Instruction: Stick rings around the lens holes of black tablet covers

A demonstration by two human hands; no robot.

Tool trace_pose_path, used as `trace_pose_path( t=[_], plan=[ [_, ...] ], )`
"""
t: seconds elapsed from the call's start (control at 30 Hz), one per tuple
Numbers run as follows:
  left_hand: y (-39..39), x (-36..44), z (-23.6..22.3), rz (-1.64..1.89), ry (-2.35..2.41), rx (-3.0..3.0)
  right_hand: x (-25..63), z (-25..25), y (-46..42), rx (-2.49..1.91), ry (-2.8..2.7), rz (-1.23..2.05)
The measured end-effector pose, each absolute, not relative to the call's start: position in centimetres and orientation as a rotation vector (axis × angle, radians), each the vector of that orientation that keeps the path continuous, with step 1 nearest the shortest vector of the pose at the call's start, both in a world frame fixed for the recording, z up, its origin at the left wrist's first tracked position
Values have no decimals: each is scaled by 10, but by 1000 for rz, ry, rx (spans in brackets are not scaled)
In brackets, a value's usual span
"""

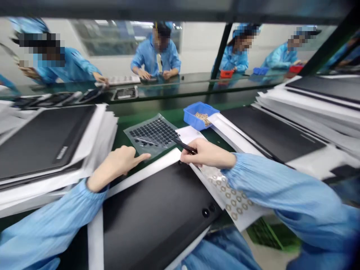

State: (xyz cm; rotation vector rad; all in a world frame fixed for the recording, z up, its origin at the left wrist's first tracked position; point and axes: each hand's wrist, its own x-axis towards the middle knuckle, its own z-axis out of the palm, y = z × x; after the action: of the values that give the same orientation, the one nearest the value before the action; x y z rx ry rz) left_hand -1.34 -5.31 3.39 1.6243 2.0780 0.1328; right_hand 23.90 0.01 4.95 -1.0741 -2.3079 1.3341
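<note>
My right hand [204,152] grips black tweezers [184,145]. Their tips reach the right edge of a clear sheet [132,132] carrying rows of small black round stickers [153,129]. At the sheet's near corner is my left hand [120,159], one finger stretched out and the others partly curled, with nothing visible in it. Below both hands lies a flat black tablet-like panel [157,210] on white sheeting, with round camera-like holes [206,212] at its right corner. Beneath my right forearm is a sheet of ring-shaped stickers [233,200], partly covered by the sleeve.
Stacks of black panels with white sheets stand left [45,138] and right [275,131]. A blue bin [194,116] of small tan parts sits beyond the panel. Several co-workers in blue work across the conveyor line. An overhead beam [168,11] crosses the top.
</note>
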Motion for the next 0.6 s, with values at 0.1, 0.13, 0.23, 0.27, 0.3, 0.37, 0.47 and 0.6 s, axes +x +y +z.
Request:
trace_pose_path(
  t=[0.1, 0.13, 0.23, 0.27, 0.3, 0.37, 0.47, 0.6],
  plan=[
    [-74, 21, 32, 173, 1943, 2185, 279, 42, -40, -1223, -2309, 1426],
    [-82, 35, 29, 196, 1740, 2356, 289, 37, -53, -1290, -2251, 1476],
    [-105, 70, 15, 248, 1123, 2575, 311, 15, -81, -1433, -2036, 1606],
    [-110, 78, 9, 267, 1013, 2608, 315, 9, -86, -1439, -1972, 1639],
    [-113, 84, 4, 285, 956, 2635, 316, 4, -90, -1432, -1919, 1665],
    [-115, 89, -3, 333, 914, 2655, 316, -3, -94, -1408, -1831, 1700],
    [-114, 88, -7, 372, 936, 2641, 313, -6, -94, -1406, -1776, 1692],
    [-112, 86, -8, 368, 938, 2634, 314, -6, -94, -1407, -1806, 1675]
  ],
)
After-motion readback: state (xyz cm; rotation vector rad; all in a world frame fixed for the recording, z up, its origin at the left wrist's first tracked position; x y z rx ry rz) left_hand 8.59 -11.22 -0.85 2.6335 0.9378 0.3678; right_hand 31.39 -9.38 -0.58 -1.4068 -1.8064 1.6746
